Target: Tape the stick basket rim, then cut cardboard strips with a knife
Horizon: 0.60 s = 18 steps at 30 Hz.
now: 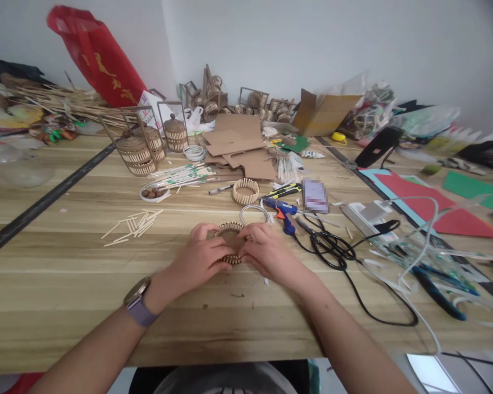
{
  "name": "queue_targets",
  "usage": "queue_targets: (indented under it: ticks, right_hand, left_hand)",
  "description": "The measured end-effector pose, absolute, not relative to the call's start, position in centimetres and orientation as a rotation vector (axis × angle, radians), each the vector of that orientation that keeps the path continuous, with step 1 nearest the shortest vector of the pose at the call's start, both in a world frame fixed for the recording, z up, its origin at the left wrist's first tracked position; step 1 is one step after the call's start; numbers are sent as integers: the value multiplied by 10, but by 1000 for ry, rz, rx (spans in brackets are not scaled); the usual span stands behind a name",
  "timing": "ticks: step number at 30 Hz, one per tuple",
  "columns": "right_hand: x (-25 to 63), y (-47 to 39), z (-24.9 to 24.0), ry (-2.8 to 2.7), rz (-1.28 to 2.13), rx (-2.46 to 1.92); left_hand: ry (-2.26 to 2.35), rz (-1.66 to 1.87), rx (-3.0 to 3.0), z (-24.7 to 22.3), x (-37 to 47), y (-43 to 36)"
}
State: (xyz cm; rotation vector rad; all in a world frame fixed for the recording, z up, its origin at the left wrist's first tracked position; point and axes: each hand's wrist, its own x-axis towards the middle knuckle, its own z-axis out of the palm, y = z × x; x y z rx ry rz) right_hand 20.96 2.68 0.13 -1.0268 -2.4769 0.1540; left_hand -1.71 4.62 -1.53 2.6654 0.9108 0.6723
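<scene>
A small round ring of short wooden sticks (pixel 231 259) is held between my two hands near the middle of the table. My left hand (pixel 205 251), with a watch on the wrist, grips its left side, fingers bent. My right hand (pixel 267 253) holds its right side, fingers pressed together. Inside the ring is a brown disc, partly covered by the fingers. Just beyond, a second stick ring (pixel 245 191) stands on the table, with a pale hoop (pixel 253 215) in front of it. A blue glue gun (pixel 282 208) lies to the right.
Loose sticks (pixel 137 225) and a small bowl (pixel 154 192) lie left. Scissors (pixel 312 230), black cable (pixel 332 251), a power strip (pixel 370 221) and pliers (pixel 435 293) are right. Cardboard (pixel 236 137) and finished lanterns (pixel 135 156) stand behind.
</scene>
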Motion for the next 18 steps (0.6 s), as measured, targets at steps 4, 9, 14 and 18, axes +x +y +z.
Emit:
queue_targets:
  ticks: [4, 9, 14, 18]
  right_hand:
    - [207, 26, -1, -2454, 139, -958]
    - [207, 28, -3, -2447, 137, -974]
    - [207, 30, -8, -2419, 125, -954]
    - [207, 31, -10, -2394, 103, -923]
  left_hand:
    - [872, 721, 2643, -21, -13, 44]
    - [868, 764, 2650, -23, -14, 45]
    - [851, 774, 2667, -24, -15, 45]
    - [871, 775, 2666, -26, -15, 45]
